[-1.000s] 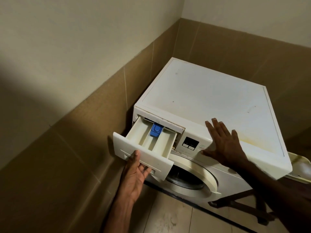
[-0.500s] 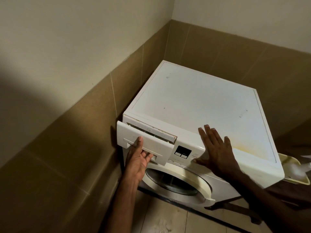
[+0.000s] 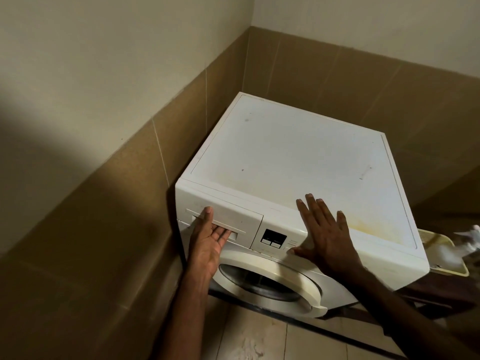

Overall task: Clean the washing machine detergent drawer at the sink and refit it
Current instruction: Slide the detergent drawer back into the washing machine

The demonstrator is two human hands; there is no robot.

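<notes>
The white detergent drawer [image 3: 235,215] sits pushed flush into the top left of the washing machine [image 3: 285,157] front. My left hand [image 3: 207,242] reaches up from below, palm up. Its fingers go into the drawer's handle recess and its thumb lies on the drawer front above, so it pinches the handle lip. My right hand [image 3: 327,237] rests flat with spread fingers on the machine's front top edge, right of the small dark display [image 3: 274,237].
The machine stands in a tiled corner, with the wall close on its left. Its round door [image 3: 272,279] is below my hands. A cream tray [image 3: 446,266] holding something white sits at the right edge. Pale floor tiles lie below.
The drawer has slid from pulled out, with its blue insert showing, to fully in. My left hand moved in with it. My right hand stayed on the machine.
</notes>
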